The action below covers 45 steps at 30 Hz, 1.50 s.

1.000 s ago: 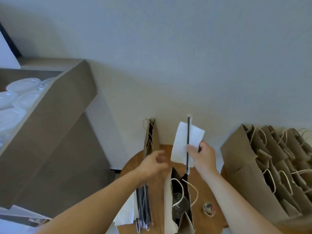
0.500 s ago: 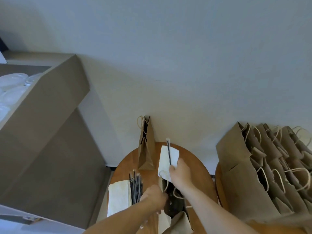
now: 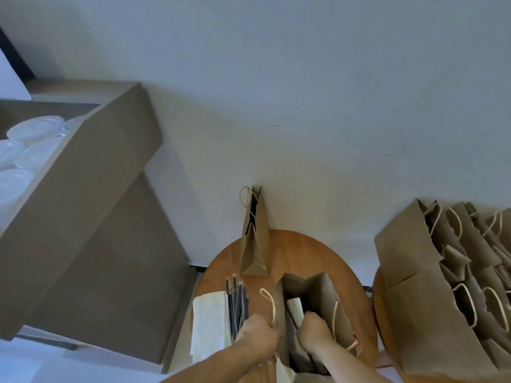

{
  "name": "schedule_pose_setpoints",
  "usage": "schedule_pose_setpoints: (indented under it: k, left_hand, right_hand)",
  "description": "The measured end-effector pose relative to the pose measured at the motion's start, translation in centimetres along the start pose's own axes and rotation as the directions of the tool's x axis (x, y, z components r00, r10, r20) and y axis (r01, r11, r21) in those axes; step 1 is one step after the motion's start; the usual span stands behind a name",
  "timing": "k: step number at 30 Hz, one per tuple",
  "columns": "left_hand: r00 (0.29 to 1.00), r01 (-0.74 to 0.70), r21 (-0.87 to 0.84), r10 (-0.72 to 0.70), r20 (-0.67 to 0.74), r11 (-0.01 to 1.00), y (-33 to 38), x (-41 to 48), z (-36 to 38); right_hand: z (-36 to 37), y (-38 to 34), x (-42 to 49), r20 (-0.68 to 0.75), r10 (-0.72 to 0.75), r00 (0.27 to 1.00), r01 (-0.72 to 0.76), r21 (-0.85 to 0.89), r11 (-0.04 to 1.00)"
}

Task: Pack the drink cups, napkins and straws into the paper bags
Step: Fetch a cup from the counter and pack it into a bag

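Head view, nearest first: the left hand (image 3: 258, 334) has its fingers closed on the left wall of an open paper bag (image 3: 322, 294), pinching it by the rim where a rope handle loops up. The right hand (image 3: 315, 331) is sunk into the bag's mouth, fingers closed on a white napkin (image 3: 294, 306) and a dark straw (image 3: 293, 322) that slant down inside the bag. The bag stands on a round wooden bench (image 3: 348, 275).

Left of the bag, a bundle of black straws (image 3: 237, 302) lies on the bench, partly over a stack of white napkins (image 3: 208, 324) at the bench's left edge. Farther back, a second bag (image 3: 254, 241) stands folded narrow near the wall (image 3: 304, 92). To the right, a row of open bags with handles (image 3: 442, 286) crowds a neighbouring round bench (image 3: 380, 313). Far left, clear lidded cups (image 3: 25, 142) fill a large cardboard box (image 3: 83, 194).
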<state>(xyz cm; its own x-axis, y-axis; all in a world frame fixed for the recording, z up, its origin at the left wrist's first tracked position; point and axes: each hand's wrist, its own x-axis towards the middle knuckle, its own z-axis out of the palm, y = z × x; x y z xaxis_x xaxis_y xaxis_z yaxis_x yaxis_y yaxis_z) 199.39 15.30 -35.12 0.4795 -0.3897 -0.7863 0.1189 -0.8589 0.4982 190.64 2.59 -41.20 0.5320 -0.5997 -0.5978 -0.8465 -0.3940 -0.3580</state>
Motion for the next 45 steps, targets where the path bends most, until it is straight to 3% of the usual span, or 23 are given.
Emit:
schedule_pose_setpoints:
  k: [7,15,19,22,25,27,29,32,35,39,42,45]
  left_hand:
    - [0.997,-0.076,0.055,0.074,0.028,0.996,-0.7,0.8,0.1]
    - [0.964,-0.214,0.080,0.197,0.177,0.974,-0.5,1.4,-0.1]
    - [0.953,-0.240,0.099,0.215,0.214,0.966,-0.1,1.5,-0.3]
    - [0.924,-0.277,0.080,0.242,0.297,0.958,0.2,1.6,-0.5]
    - [0.902,-0.294,0.078,0.249,0.351,0.953,0.3,1.9,-0.3]
    - [0.899,-0.286,0.047,0.251,0.360,0.957,0.2,1.8,0.0]
    - [0.897,-0.273,0.014,0.250,0.364,0.962,0.4,1.3,0.3]
    - [0.915,-0.269,-0.012,0.259,0.308,0.963,0.7,0.6,1.5]
    - [0.935,-0.273,-0.048,0.277,0.224,0.961,1.1,-0.6,3.6]
    - [0.947,-0.317,-0.118,0.322,0.024,0.941,1.4,-1.7,7.2]
    - [0.942,-0.248,0.063,0.256,-0.218,0.967,1.8,-1.9,8.6]
    - [0.915,-0.169,0.265,0.251,-0.316,0.949,2.1,-1.4,8.8]
  right_hand:
    - [1.7,0.1,1.3,-0.039,0.115,0.993,-0.117,-0.035,0.993]
    - [-2.6,-2.9,-1.1,-0.114,-0.049,0.992,0.042,-0.063,0.997]
    - [-8.4,-3.8,-3.8,-0.310,-0.164,0.936,0.162,-0.031,0.986]
    - [-12.0,-2.3,-5.3,-0.417,-0.061,0.907,0.107,0.087,0.990]
    - [-12.2,0.8,-5.8,-0.228,0.138,0.964,-0.039,0.392,0.919]
    - [-10.8,2.3,-6.3,0.016,0.233,0.972,-0.193,0.617,0.763]
    - [-8.9,3.1,-6.5,0.206,0.224,0.953,-0.304,0.632,0.713]
    - [-6.8,2.8,-6.3,0.288,0.107,0.952,-0.269,0.615,0.741]
    - [-5.7,2.4,-6.4,0.253,-0.035,0.967,-0.161,0.707,0.689]
    - [-4.6,3.5,-6.1,0.207,-0.149,0.967,-0.040,0.701,0.712]
    - [-4.3,4.8,-5.5,0.225,-0.247,0.943,0.047,0.644,0.763]
    - [-5.4,6.3,-4.4,0.130,-0.426,0.896,0.353,0.373,0.858]
